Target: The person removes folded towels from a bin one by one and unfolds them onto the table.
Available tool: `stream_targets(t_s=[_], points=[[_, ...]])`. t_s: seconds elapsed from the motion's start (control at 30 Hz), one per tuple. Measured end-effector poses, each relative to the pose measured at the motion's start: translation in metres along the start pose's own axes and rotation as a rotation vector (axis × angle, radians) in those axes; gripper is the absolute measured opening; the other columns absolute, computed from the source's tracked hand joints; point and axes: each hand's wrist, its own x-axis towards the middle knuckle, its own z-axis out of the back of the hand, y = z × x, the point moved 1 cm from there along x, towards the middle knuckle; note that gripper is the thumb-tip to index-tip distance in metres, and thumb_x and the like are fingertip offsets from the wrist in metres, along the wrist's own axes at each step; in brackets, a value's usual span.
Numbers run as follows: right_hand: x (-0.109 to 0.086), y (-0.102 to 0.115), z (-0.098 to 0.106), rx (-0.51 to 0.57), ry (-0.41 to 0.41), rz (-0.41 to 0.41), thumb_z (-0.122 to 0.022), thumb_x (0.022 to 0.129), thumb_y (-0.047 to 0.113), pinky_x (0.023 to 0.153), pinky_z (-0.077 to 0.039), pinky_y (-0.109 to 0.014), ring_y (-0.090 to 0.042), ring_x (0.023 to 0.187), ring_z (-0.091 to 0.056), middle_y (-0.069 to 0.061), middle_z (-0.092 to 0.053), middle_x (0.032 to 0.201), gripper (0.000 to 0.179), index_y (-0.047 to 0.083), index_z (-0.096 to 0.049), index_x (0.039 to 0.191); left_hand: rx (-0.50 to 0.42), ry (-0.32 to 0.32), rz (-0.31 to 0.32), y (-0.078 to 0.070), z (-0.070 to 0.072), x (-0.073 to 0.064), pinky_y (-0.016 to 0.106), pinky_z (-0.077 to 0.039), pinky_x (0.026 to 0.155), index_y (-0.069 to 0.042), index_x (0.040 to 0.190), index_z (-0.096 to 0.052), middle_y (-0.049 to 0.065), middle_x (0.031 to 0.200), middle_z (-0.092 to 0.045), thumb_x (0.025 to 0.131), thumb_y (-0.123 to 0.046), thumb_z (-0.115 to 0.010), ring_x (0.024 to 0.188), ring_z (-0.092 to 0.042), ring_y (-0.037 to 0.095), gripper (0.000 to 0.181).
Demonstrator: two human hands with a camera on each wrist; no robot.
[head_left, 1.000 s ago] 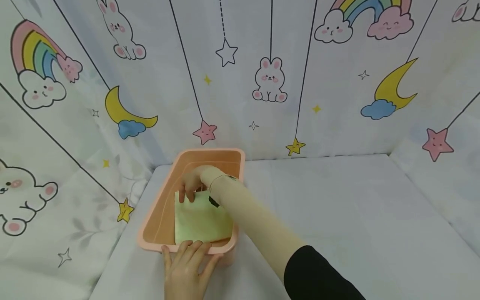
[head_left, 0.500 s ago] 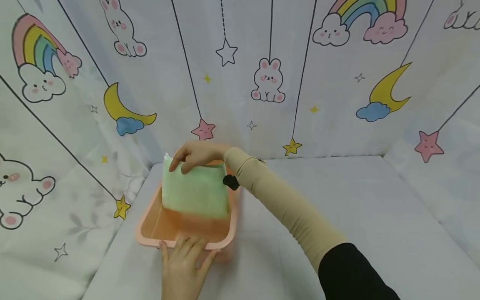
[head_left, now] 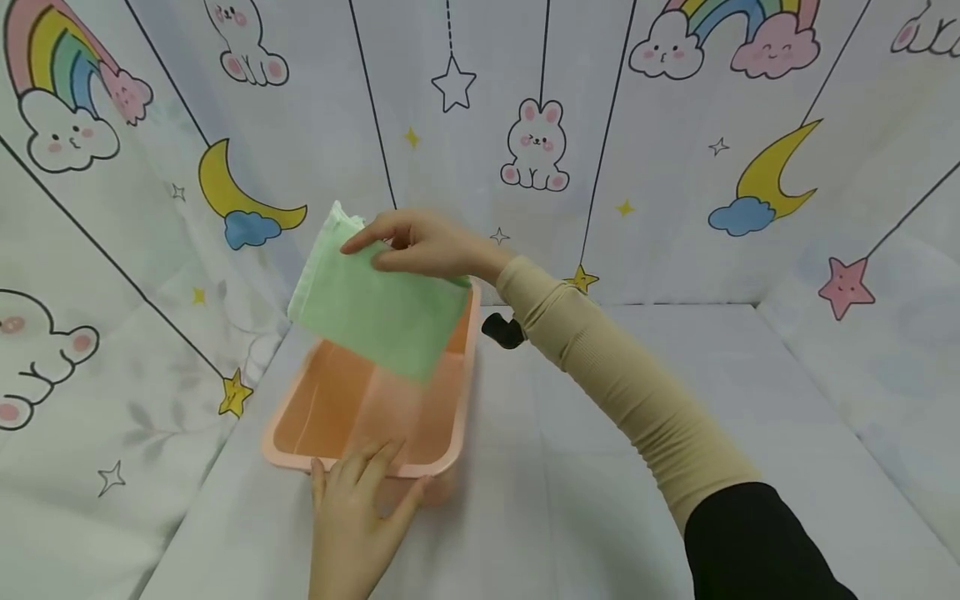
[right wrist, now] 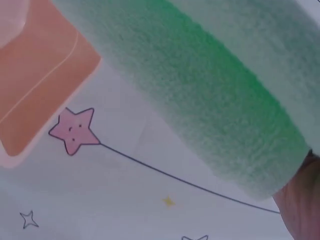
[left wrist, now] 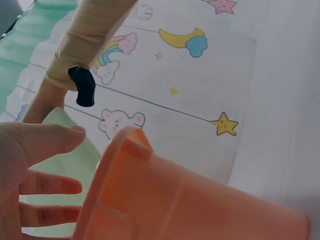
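In the head view my right hand [head_left: 423,242] pinches the upper edge of a folded pale green towel [head_left: 382,304], with the thumb on its near face. The towel hangs tilted above an orange plastic basin [head_left: 273,450], partly hiding the basin's far end. Up close in the right wrist view, the towel [right wrist: 190,100] shows a fluffy, thick fold. At the basin's near rim lies my left hand [head_left: 356,517], its fingers reaching over the edge. The left wrist view shows that hand's fingers [left wrist: 52,185] fairly straight and spread beside the basin's rim [left wrist: 112,155].
The basin stands at the left of a table [head_left: 637,433] covered in a white cloth. Behind and beside it hangs a curtain [head_left: 450,158] printed with rabbits, moons and stars. A black piece [head_left: 502,331] sits at the right wrist.
My right hand has lifted the towel up out of the basin, and the towel now tilts, its left edge turned upward. The left hand stays at the near rim.
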Motion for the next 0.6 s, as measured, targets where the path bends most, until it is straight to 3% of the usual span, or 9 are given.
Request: stream_targets(t_s=[0.07,0.13,0.27,0.33,0.43,0.5,0.6], points=[[-0.006,0.005,0.005,-0.005,-0.041,0.019,-0.055,0.091,0.011,0.067,-0.039,-0.018,-0.009,0.072,-0.044,0.009,-0.063,0.11,0.029,0.019,-0.066,0.117,-0.034,-0.013,0.016,-0.001,0.003,0.004,0.077,-0.024,0.092,-0.012,0.11,-0.066,0.009,0.107,-0.064,0.066,-0.027,-0.081,0.104,-0.058,0.034,0.048],[-0.013,0.009,0.009,-0.003,-0.073,0.027,-0.055,0.091,0.011,0.066,-0.037,-0.019,-0.01,0.071,-0.042,0.008,-0.063,0.105,0.03,0.019,-0.066,0.117,-0.058,-0.037,0.015,-0.001,0.006,0.009,0.071,-0.032,0.09,-0.007,0.112,-0.065,0.013,0.108,-0.063,0.067,-0.024,-0.082,0.1,-0.059,0.036,0.051],[-0.029,0.016,0.016,-0.002,-0.121,0.039,-0.056,0.09,0.01,0.066,-0.035,-0.02,-0.012,0.074,-0.042,0.007,-0.063,0.101,0.03,0.019,-0.067,0.117,-0.172,-0.001,0.089,-0.002,0.011,0.023,0.059,-0.04,0.09,-0.006,0.137,-0.044,0.02,0.128,-0.053,0.074,-0.022,-0.078,0.11,-0.054,0.038,0.073],[-0.038,0.019,0.018,0.0,-0.134,0.037,-0.057,0.09,0.011,0.066,-0.035,-0.021,-0.012,0.077,-0.044,0.006,-0.062,0.099,0.03,0.02,-0.067,0.117,-0.319,0.058,0.17,-0.003,0.011,0.032,0.055,-0.04,0.096,-0.017,0.149,-0.022,0.017,0.142,-0.039,0.079,-0.022,-0.074,0.122,-0.047,0.034,0.087],[-0.05,0.023,0.022,0.011,-0.143,0.05,-0.057,0.09,0.01,0.068,-0.036,-0.023,-0.012,0.081,-0.045,0.006,-0.063,0.1,0.03,0.018,-0.066,0.117,-0.609,0.151,0.29,-0.007,0.004,0.045,0.052,-0.033,0.107,-0.037,0.147,0.01,0.009,0.156,-0.01,0.087,-0.02,-0.066,0.135,-0.035,0.029,0.098],[-0.058,0.025,0.024,0.014,-0.149,0.056,-0.058,0.09,0.01,0.067,-0.037,-0.023,-0.012,0.082,-0.046,0.005,-0.064,0.099,0.03,0.018,-0.067,0.117,-0.79,0.19,0.343,-0.011,-0.002,0.053,0.049,-0.029,0.112,-0.045,0.141,0.02,0.004,0.157,0.002,0.089,-0.018,-0.063,0.139,-0.029,0.027,0.102],[-0.069,0.029,0.027,0.017,-0.154,0.077,-0.058,0.09,0.009,0.067,-0.038,-0.023,-0.013,0.082,-0.047,0.004,-0.065,0.102,0.03,0.016,-0.066,0.118,-0.967,0.214,0.364,-0.017,-0.012,0.062,0.045,-0.028,0.113,-0.048,0.137,0.027,0.002,0.157,0.008,0.09,-0.015,-0.061,0.14,-0.027,0.026,0.105]])
